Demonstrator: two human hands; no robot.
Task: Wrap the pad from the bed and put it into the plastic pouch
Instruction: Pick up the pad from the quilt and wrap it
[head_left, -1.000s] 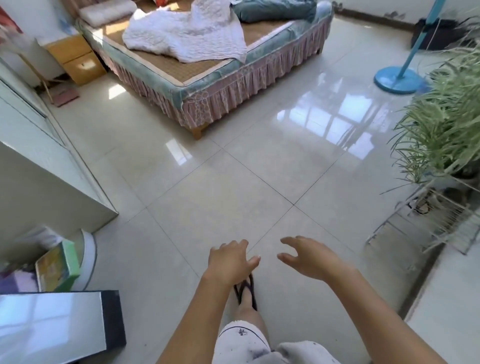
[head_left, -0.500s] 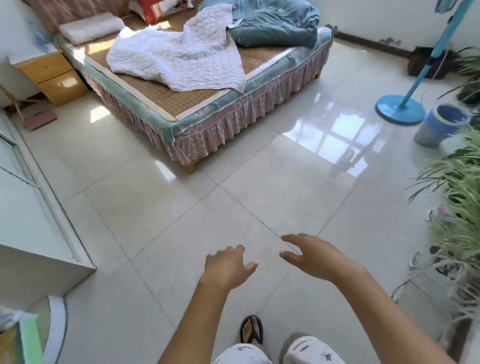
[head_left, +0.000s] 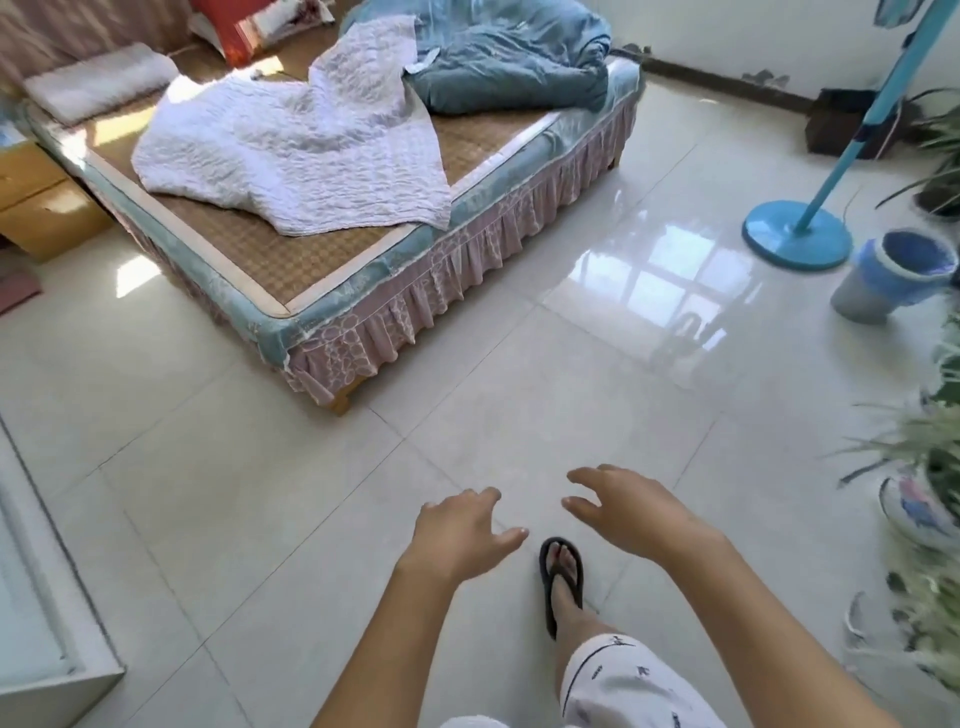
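Bare hands (head_left: 540, 525) spread, empty.

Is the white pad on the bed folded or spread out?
Spread out, loosely crumpled: the white pad lies open across the bed.

blue fan base (head_left: 797, 235), bin (head_left: 894, 275), plants (head_left: 930, 462).

Rumpled white quilted pad (head_left: 306, 150) spread loosely across the bed (head_left: 322, 260)
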